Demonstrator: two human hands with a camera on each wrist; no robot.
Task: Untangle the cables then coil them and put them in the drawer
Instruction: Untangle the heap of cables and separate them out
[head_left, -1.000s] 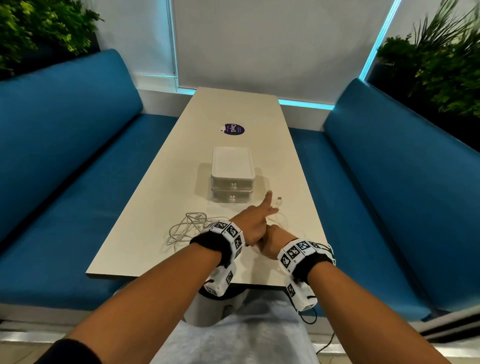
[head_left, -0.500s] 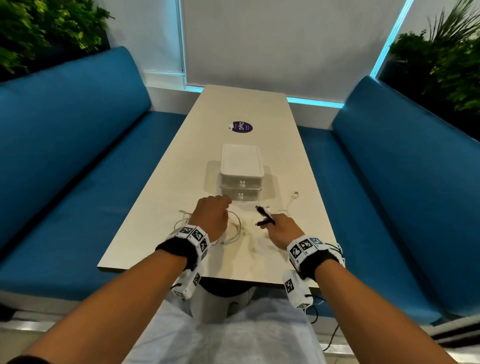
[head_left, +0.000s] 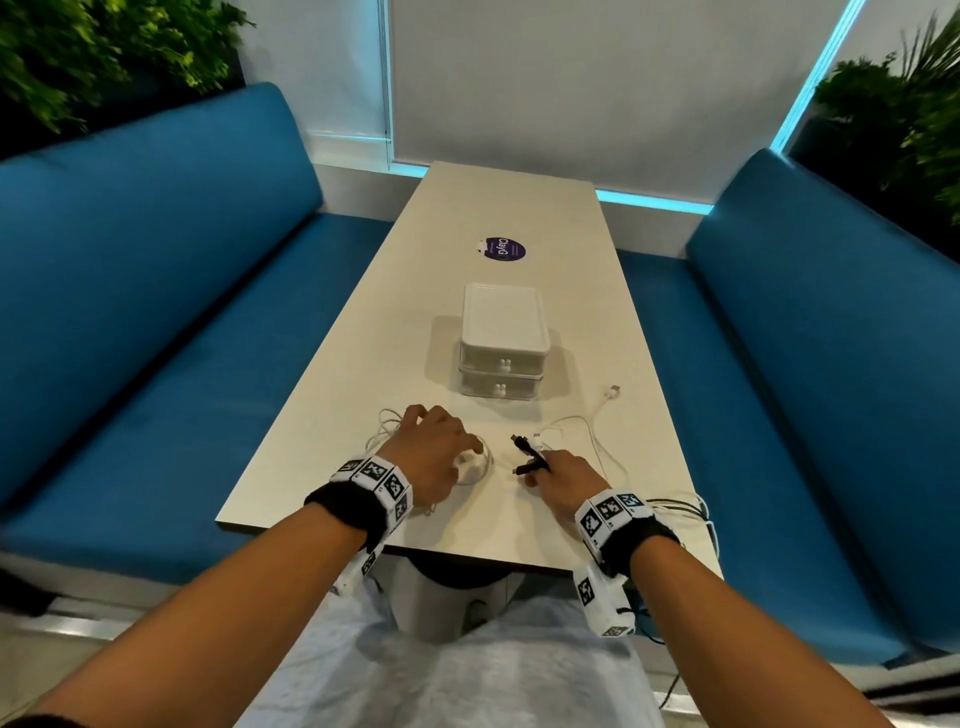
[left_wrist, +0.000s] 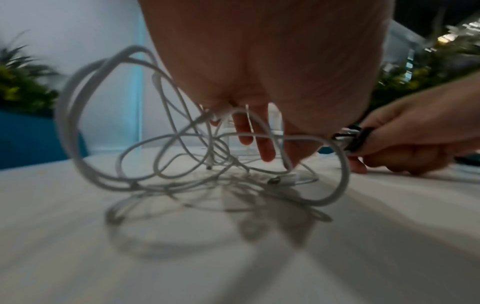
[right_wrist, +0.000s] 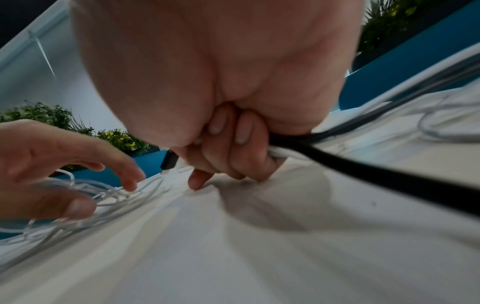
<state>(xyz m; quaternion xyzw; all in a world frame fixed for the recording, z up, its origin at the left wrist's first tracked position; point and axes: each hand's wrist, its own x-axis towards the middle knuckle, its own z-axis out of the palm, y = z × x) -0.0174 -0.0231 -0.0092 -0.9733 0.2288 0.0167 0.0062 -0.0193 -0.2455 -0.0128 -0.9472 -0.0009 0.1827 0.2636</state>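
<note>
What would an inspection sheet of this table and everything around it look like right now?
Surface: pale long table, no spills seen.
Job's things: white drawer unit, two stacked drawers, both closed; tangled white cables; black cable.
Clutter: purple round sticker beyond the unit.
Grips: left hand lifts the white tangle partly off the table, fingers hooked in its loops; right hand grips the black cable and a white cable end.
Cables: loose white cable ends in a plug right of the unit.
Surroundings: blue benches both sides, plants behind.
</note>
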